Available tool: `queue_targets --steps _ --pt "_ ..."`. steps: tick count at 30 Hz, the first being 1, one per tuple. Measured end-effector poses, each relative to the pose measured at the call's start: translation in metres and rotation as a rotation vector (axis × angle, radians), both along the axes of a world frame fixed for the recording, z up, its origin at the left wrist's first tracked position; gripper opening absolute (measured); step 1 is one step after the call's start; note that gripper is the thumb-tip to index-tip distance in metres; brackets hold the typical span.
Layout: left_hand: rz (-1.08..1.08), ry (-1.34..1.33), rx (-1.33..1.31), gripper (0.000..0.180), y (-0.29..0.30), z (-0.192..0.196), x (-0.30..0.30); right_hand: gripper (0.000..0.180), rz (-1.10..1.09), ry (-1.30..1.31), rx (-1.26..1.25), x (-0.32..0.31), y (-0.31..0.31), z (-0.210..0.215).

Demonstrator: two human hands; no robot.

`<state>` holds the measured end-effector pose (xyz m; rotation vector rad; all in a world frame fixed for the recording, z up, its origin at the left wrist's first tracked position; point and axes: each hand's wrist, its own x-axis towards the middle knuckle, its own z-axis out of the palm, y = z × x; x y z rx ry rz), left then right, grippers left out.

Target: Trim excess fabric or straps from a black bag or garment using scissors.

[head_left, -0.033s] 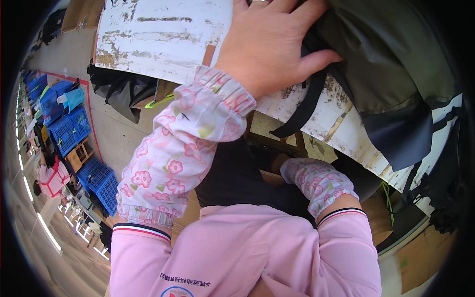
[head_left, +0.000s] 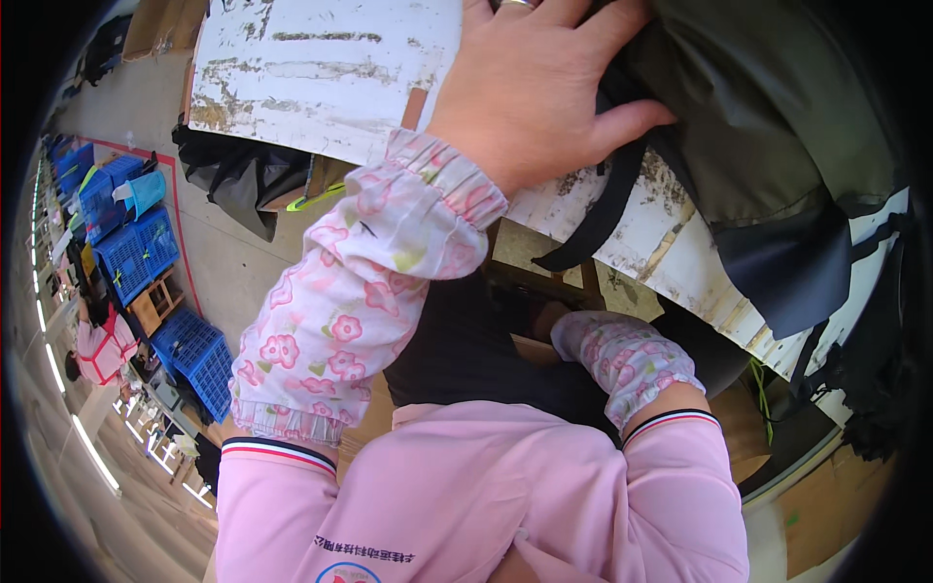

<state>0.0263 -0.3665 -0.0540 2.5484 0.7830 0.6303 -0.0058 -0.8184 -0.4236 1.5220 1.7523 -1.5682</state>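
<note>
My left hand [head_left: 535,92] lies palm down with its fingers spread, at the top of the view. Its thumb rests against dark olive fabric [head_left: 748,107], which looks like part of a bag; the fingertips run past the upper edge. A ring is on one finger. Below the thumb, a black strap [head_left: 603,209] hangs over the edge of the worn white tabletop [head_left: 321,73]. My right forearm, in a flowered sleeve cover, reaches under the table edge. Only a dim bit of my right hand [head_left: 546,319] shows there, its fingers lost in shadow.
Dark fabric [head_left: 238,175] hangs below the table at the left. Blue plastic crates [head_left: 141,255] stand on the floor beyond a red line. A person in pink [head_left: 102,350] is farther off. Black straps [head_left: 875,369] dangle at the right, near cardboard [head_left: 841,505].
My left hand has shifted very slightly to the right. The fabric, strap and right arm look the same.
</note>
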Motion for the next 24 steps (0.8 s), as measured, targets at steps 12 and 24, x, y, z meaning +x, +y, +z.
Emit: queue_targets --steps 12,24 --pt "0.022 0.151 -0.073 0.071 0.002 0.014 -0.004 0.050 0.041 -0.116 -0.133 0.002 0.048 0.059" --pt "0.029 0.069 -0.035 0.071 -0.001 0.003 -0.007 0.037 0.272 0.479 -0.253 0.090 0.178 0.121"
